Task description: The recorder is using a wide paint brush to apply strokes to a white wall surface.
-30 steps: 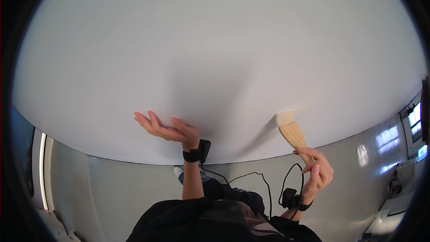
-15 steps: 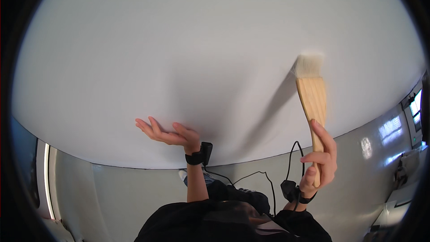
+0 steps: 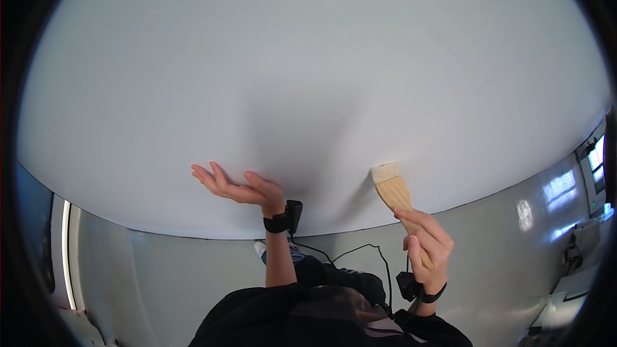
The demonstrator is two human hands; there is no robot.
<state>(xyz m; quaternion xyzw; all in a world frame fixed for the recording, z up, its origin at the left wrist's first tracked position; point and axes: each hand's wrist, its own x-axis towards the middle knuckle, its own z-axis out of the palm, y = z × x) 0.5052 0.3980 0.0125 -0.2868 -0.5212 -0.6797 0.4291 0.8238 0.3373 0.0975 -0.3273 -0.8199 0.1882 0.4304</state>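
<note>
A flat, wide brush (image 3: 393, 191) with a pale wooden handle and whitish bristles is gripped by my right hand (image 3: 429, 244), fingers closed round its narrow end. Its bristles meet the large white wall (image 3: 308, 45), and a slanting shadow falls to their left. My left hand (image 3: 239, 186) is held up close to the wall with its fingers stretched out and nothing in it; whether it touches the surface I cannot tell. Both wrists carry black straps with small black boxes (image 3: 294, 215).
Black cables (image 3: 384, 260) hang from the wrist boxes in front of my body. Grey floor (image 3: 193, 270) stretches below the wall's lower edge. At the far right are a bright window (image 3: 598, 157) and some pale furniture; a lit vertical strip (image 3: 67, 244) stands at the left.
My right hand has brought the brush down and leftward along the wall, from upper right to near the lower middle. My left hand has barely moved.
</note>
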